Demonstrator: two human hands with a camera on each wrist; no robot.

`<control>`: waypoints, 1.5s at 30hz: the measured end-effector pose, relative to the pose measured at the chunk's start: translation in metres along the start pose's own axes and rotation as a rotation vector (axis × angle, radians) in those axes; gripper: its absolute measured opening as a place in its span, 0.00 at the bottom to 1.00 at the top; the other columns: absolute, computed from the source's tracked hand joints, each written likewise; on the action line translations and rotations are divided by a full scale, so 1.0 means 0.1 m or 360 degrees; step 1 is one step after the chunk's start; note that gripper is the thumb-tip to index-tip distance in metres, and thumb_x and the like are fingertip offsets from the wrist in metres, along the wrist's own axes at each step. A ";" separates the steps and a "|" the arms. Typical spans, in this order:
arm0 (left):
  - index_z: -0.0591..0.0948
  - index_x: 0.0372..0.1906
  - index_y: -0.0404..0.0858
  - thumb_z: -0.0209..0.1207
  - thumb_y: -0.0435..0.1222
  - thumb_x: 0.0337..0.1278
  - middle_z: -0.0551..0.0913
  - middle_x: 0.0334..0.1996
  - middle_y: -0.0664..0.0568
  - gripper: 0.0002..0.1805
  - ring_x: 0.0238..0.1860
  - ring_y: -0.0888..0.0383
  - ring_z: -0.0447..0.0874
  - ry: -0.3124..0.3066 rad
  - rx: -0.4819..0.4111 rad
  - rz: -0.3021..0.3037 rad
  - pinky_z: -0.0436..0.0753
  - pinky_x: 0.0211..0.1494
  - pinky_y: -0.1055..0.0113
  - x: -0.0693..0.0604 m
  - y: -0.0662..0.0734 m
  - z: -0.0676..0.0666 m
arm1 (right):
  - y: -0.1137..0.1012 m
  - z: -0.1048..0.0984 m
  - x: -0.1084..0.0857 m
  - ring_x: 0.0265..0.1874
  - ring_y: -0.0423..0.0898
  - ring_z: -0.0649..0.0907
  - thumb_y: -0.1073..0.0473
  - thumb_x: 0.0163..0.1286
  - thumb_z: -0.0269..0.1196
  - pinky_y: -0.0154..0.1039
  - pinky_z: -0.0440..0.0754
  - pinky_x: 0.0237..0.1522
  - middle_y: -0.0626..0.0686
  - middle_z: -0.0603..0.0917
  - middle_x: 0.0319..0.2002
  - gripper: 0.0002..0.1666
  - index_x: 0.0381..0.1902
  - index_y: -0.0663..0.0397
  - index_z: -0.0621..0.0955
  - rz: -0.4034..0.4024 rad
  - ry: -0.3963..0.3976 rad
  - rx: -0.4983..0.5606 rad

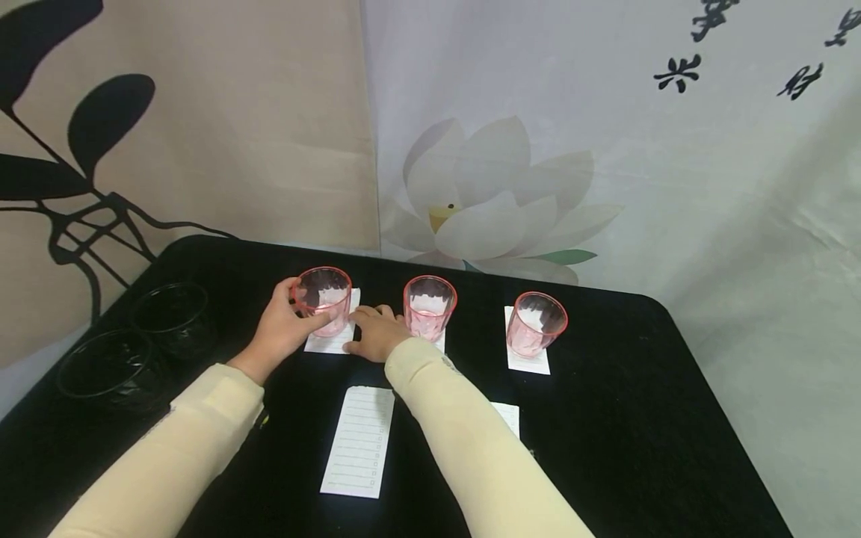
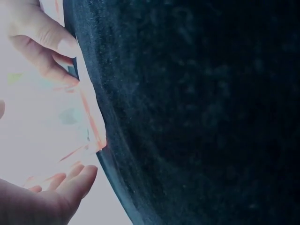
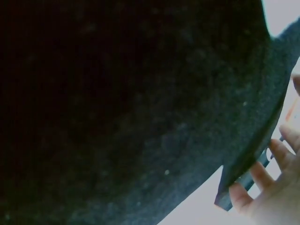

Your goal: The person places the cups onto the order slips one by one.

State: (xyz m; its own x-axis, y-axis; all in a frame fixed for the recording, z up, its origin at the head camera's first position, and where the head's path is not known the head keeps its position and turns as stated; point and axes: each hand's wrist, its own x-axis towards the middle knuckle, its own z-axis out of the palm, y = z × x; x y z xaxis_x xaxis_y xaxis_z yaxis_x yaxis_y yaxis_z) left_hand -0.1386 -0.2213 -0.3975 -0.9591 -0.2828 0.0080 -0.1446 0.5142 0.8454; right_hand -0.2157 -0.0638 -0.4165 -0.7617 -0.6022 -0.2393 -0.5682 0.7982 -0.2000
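Observation:
At the left of the row, a clear pink glass with a red rim [image 1: 326, 299] stands on a printed paper slip [image 1: 328, 344]. My left hand [image 1: 281, 329] holds this glass from its left side, thumb across the front and fingers round the back. On the other side, my right hand [image 1: 379, 334] touches the slip's right edge, thumb and forefinger spread apart. Just beyond that hand is a second pink glass [image 1: 429, 306], its slip partly hidden. The left wrist view shows my left hand [image 2: 61, 197] beside the glass, whose outline is washed out.
A third pink glass [image 1: 536, 325] stands on its slip [image 1: 528, 364] at the right. A lined slip with checkboxes [image 1: 359, 441] lies in front; another slip [image 1: 507, 416] is partly under my right sleeve. Two dark clear containers [image 1: 110, 366] stand left on the black tablecloth [image 1: 639, 403].

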 end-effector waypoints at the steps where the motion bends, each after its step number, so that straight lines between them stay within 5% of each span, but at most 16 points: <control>1: 0.46 0.73 0.31 0.66 0.43 0.56 0.57 0.69 0.30 0.51 0.66 0.31 0.63 0.0000 0.0003 -0.0003 0.70 0.64 0.42 0.00 0.01 0.00 | 0.00 0.00 -0.01 0.69 0.47 0.61 0.37 0.66 0.60 0.51 0.62 0.70 0.41 0.63 0.72 0.38 0.72 0.34 0.65 -0.0004 0.0006 0.0002; 26: 0.42 0.75 0.30 0.64 0.39 0.57 0.55 0.69 0.27 0.52 0.68 0.30 0.58 0.0041 0.0029 0.0023 0.68 0.64 0.38 -0.17 0.07 -0.02 | 0.08 -0.13 -0.54 0.71 0.46 0.64 0.45 0.69 0.60 0.41 0.63 0.71 0.47 0.63 0.73 0.37 0.72 0.46 0.65 -0.0212 0.0202 0.0135; 45: 0.44 0.75 0.32 0.64 0.42 0.59 0.55 0.70 0.27 0.51 0.68 0.30 0.57 0.0129 -0.0048 0.0085 0.63 0.65 0.34 -0.60 0.12 -0.28 | 0.40 -0.39 -1.09 0.71 0.45 0.64 0.45 0.67 0.62 0.42 0.63 0.71 0.49 0.65 0.72 0.39 0.72 0.48 0.64 -0.0507 0.0402 0.0425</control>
State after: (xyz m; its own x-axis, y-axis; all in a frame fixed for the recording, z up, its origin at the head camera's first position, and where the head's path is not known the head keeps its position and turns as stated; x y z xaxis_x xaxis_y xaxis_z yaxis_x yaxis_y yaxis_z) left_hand -0.0762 -0.2207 -0.3725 -0.9423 -0.3207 0.0955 -0.0851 0.5059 0.8584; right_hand -0.1674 0.0340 -0.3617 -0.6334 -0.7667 0.1052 -0.7110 0.5228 -0.4703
